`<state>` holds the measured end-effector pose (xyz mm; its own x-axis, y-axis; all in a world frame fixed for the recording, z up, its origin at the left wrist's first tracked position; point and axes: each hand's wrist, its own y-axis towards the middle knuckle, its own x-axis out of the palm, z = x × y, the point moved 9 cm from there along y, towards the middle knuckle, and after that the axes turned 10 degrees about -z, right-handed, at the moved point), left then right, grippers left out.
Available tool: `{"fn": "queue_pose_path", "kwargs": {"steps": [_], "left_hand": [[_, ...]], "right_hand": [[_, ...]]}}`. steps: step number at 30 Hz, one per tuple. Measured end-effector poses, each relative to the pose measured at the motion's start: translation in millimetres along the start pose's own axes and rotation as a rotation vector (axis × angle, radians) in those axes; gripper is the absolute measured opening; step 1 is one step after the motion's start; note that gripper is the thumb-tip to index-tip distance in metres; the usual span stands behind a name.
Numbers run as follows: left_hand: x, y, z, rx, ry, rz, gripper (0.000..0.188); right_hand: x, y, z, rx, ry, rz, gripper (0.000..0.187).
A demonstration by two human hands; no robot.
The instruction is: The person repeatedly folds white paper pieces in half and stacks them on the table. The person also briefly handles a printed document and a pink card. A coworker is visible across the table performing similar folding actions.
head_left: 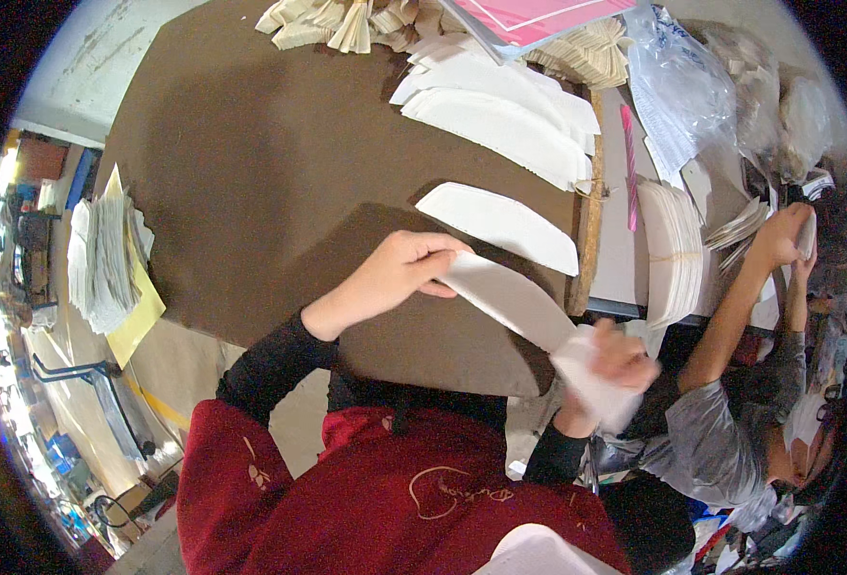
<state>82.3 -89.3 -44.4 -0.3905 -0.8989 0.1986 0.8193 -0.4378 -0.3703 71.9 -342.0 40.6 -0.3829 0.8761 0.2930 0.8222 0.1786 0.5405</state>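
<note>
My left hand (395, 278) is closed in a pinch on the left end of a curved white strip (510, 299), perhaps paper or stiff fabric. The strip slopes down to the right, past the table's near edge. At its other end, my right hand (625, 359) is blurred by motion, with its fingers curled around white material. Whether that is the same strip or several is unclear. Just beyond lies a similar curved white piece (500, 225) on the brown table (251, 192). Farther back, more of these pieces form a fanned stack (500, 125).
A wooden strip (591, 211) edges the table's right side. Past it lie a pink pen (629, 168), a tied white bundle (673, 254) and a plastic bag (677, 86). A pink folder (543, 19) sits at the back. Papers (107, 259) hang over the left edge. A co-worker (725, 431) works at right.
</note>
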Motion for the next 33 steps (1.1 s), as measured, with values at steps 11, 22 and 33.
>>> {"fn": "queue_pose_path", "kwargs": {"steps": [11, 22, 33], "left_hand": [[15.8, 0.2, -5.8, -0.048, -0.304, -0.136, 0.052], [22.6, -2.6, 0.7, -0.012, -0.32, -0.231, 0.078], [24.7, -6.4, 0.4, -0.007, -0.178, -0.206, 0.044]], "right_hand": [[-5.5, 22.4, -35.2, 0.227, -0.6, -0.172, 0.011], [68.6, 41.9, 58.6, 0.448, -0.822, -0.361, 0.014], [77.9, 41.6, 60.1, 0.397, -0.871, -0.397, 0.014]]}}
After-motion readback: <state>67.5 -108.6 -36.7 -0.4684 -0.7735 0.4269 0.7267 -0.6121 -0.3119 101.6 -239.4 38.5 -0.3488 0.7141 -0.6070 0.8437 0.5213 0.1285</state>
